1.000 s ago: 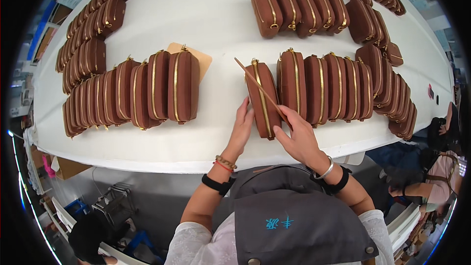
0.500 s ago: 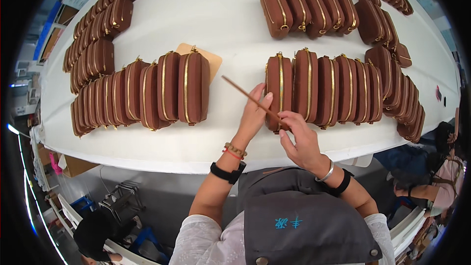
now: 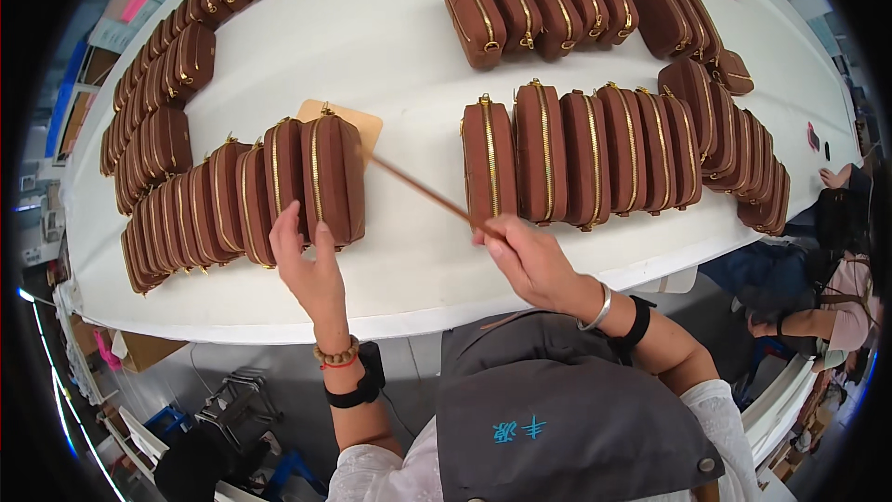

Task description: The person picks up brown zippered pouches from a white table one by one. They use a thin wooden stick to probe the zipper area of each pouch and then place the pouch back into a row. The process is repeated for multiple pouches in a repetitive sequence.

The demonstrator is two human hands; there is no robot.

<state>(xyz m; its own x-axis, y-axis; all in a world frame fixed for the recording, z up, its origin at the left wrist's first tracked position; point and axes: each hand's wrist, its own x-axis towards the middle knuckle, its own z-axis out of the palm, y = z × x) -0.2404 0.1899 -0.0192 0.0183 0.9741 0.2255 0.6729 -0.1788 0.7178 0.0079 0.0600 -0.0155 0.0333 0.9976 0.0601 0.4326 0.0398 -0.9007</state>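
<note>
My right hand is closed round the lower end of a thin brown stick, which slants up and to the left. My left hand has its thumb and fingers apart at the front of a brown zippered bag, the rightmost one of the left row. Whether its fingertips touch the bag I cannot tell. A tan board with rounded corners lies partly hidden behind that bag. Nearest the right hand stands another brown bag with a gold zipper, at the left end of the right row.
More brown bags stand in rows along the white table, with a group of bags at the back right. A person sits past the table's right end. A metal-framed stool stands below left.
My left hand has moved left from the right row to the left row's end bag. The stick has swung left with my right hand. The whole view has shifted somewhat.
</note>
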